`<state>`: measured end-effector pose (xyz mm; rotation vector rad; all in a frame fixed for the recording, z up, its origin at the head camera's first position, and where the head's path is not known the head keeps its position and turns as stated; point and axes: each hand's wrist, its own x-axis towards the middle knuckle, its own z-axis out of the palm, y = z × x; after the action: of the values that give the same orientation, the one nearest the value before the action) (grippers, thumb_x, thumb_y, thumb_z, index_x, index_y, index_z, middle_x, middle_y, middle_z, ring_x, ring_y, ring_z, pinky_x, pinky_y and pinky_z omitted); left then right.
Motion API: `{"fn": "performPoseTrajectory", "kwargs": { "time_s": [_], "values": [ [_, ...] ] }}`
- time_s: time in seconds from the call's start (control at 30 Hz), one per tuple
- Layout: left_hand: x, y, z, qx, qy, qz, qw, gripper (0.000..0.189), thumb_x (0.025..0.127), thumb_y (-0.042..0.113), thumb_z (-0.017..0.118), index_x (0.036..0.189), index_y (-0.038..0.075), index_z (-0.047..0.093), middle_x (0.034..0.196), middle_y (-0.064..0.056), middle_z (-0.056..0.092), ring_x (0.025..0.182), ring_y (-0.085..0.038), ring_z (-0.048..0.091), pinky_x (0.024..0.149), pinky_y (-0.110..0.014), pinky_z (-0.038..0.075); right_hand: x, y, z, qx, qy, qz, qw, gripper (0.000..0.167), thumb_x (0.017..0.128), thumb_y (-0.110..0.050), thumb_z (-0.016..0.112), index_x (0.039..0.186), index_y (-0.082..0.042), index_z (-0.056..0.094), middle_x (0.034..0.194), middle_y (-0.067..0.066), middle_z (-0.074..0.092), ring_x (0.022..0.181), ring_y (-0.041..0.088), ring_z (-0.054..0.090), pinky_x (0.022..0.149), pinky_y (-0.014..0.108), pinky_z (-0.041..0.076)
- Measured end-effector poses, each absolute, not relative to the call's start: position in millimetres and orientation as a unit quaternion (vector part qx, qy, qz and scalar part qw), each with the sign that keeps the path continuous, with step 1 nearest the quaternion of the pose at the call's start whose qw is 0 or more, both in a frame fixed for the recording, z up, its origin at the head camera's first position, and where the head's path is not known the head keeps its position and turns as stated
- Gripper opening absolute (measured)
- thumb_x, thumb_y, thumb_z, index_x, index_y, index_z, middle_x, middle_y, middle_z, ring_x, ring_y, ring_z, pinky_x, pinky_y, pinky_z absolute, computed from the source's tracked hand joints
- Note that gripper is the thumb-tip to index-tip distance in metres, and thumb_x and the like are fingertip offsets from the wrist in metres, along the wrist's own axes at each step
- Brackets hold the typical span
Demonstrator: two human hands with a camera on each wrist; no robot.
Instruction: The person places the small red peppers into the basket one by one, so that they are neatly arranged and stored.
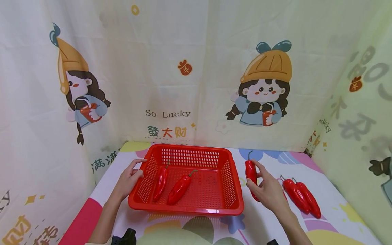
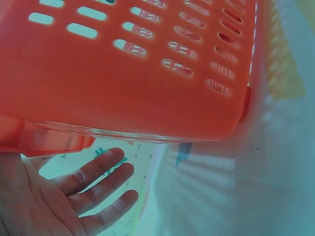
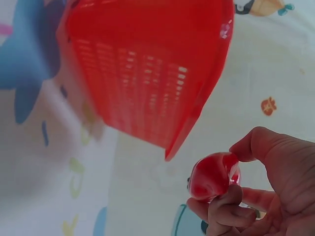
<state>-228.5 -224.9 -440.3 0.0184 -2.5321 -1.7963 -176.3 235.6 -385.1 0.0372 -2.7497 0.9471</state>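
Note:
A red plastic basket with slotted walls stands on the table, with two red chili peppers lying in its left half. My left hand rests at the basket's left rim, index finger over the edge. In the left wrist view, the other fingers extend loosely below the rim. Right of the basket, my right hand pinches a red chili pepper between thumb and fingers, its green stem pointing up and away. The right wrist view shows this chili pepper end-on, apart from the basket.
Two more red chili peppers lie side by side on the table to the right of my right hand. A bit of another red one shows behind that hand. Printed curtains hang along the table's back and sides.

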Motion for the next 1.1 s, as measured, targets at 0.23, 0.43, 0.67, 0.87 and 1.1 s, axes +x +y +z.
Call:
{"fn": "performPoseTrajectory", "kwargs": {
  "time_s": [0.23,0.43,0.67,0.87,1.1],
  "values": [
    [-229,-225,-441,0.003,-0.816,-0.578,0.017,0.059,0.094,0.014,0.059,0.15,0.02,0.043,0.117,-0.022,0.069,0.084,-0.027,0.072,0.072,-0.04,0.064,-174,224,-381,0.032,-0.931,0.341,0.127,0.083,0.084,-0.02,0.079,0.157,-0.019,0.039,0.127,0.023,0.065,0.07,0.018,0.061,0.059,0.026,0.059],
    [-227,-225,-439,0.004,-0.818,-0.575,0.019,0.058,0.094,0.014,0.059,0.15,0.02,0.043,0.114,-0.022,0.069,0.084,-0.027,0.072,0.073,-0.04,0.064,-176,213,-378,0.041,-0.921,0.366,0.123,0.081,0.086,-0.019,0.078,0.157,-0.019,0.039,0.13,0.023,0.064,0.065,0.018,0.061,0.058,0.025,0.058],
    [-228,-224,-439,0.003,-0.816,-0.577,0.018,0.058,0.094,0.014,0.059,0.149,0.02,0.043,0.114,-0.022,0.069,0.085,-0.027,0.072,0.073,-0.04,0.064,-178,203,-377,0.046,-0.915,0.388,0.104,0.082,0.086,-0.018,0.078,0.158,-0.02,0.037,0.131,0.02,0.063,0.066,0.017,0.062,0.057,0.025,0.059],
    [-228,-224,-439,0.003,-0.816,-0.577,0.018,0.058,0.094,0.014,0.059,0.15,0.02,0.043,0.116,-0.022,0.069,0.086,-0.027,0.072,0.073,-0.041,0.064,-179,195,-377,0.048,-0.911,0.397,0.099,0.083,0.087,-0.018,0.078,0.158,-0.022,0.037,0.13,0.018,0.064,0.068,0.018,0.062,0.059,0.026,0.06],
    [-227,-224,-439,0.003,-0.816,-0.578,0.019,0.059,0.094,0.014,0.059,0.15,0.021,0.042,0.118,-0.023,0.068,0.086,-0.027,0.072,0.073,-0.041,0.064,-179,183,-380,0.066,-0.907,0.403,0.101,0.084,0.085,-0.019,0.08,0.158,-0.02,0.038,0.128,0.017,0.065,0.071,0.015,0.064,0.063,0.028,0.062]
  ]
}}
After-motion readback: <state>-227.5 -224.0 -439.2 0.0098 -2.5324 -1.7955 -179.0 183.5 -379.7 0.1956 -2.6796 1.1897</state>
